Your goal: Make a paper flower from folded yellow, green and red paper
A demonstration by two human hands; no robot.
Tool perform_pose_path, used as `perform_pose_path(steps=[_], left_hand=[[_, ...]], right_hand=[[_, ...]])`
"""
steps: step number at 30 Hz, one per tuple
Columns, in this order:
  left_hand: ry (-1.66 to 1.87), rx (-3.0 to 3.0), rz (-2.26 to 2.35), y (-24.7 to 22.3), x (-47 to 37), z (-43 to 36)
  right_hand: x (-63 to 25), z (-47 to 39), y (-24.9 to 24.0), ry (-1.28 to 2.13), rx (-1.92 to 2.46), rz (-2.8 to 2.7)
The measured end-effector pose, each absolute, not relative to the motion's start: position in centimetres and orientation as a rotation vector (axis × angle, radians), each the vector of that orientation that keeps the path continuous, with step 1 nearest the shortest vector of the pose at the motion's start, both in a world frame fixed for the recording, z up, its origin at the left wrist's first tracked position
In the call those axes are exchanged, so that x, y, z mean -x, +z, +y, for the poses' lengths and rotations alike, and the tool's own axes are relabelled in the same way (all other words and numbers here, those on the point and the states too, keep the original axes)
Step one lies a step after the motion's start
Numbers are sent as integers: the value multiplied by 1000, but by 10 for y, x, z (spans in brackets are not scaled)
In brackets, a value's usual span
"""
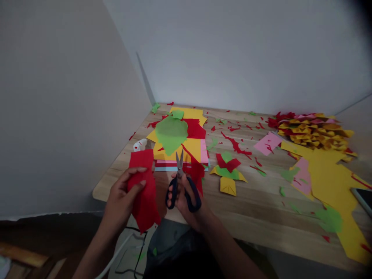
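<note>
My left hand [124,192] pinches a long strip of red paper [144,201] between thumb and fingers, just off the table's front edge. In my right hand [184,193] is a pair of scissors [179,168] with dark handles, blades slightly apart and pointing away from me. The blades are to the right of the red strip and do not touch it. Behind the scissors lies a stack of yellow paper [195,146] with pink, red and blue sheets beneath. A rounded green paper piece [171,133] rests on top. Another red paper piece [197,176] lies beside my right hand.
A white glue bottle [140,145] lies left of the stack. Right of the scissors sits a small yellow, green and red paper figure [228,174]. Scraps litter the wooden table [255,217]. Folded yellow paper pieces [314,133] pile up far right, near a phone-like device [363,199].
</note>
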State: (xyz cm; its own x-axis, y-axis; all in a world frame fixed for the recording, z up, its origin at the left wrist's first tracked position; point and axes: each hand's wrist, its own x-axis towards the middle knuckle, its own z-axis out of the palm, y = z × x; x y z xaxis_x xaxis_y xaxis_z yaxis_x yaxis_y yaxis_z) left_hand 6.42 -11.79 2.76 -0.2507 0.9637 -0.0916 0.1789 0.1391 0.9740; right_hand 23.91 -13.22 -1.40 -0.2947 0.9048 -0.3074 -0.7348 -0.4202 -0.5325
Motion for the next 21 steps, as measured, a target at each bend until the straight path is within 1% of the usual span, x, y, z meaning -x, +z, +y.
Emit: perform_pose_path(steps=[2, 4, 7, 10, 12, 15, 18, 20, 21], left_hand=[[1207, -1166, 1585, 28, -65, -110], [1205, -1196, 1559, 27, -69, -101], [1219, -1234, 1471, 26, -80, -85], [1212, -1282, 1383, 26, -93, -69], [1191, -1315, 1314, 28, -102, -58], [1165, -1348, 1214, 32, -116, -44], [1107, -1338, 1158, 32, -135, -29], [1044, -1299, 1122, 29, -151, -19], [1015, -1271, 1089, 26, -158, -13]], right_hand=[[-242, -140, -12, 2022, 607, -313], [-245, -152, -9, 2063, 586, -331], [-255, -170, -5, 1989, 703, -509], [-283, -177, 2, 1812, 888, -788], [-318, -173, 8, 1534, 1083, -977], [-387, -157, 10, 958, 1480, -1216], [-457, -136, -2, 423, 1887, -1368], [-494, -124, -16, 190, 2101, -1413], [-508, -120, -24, 140, 2167, -1448]])
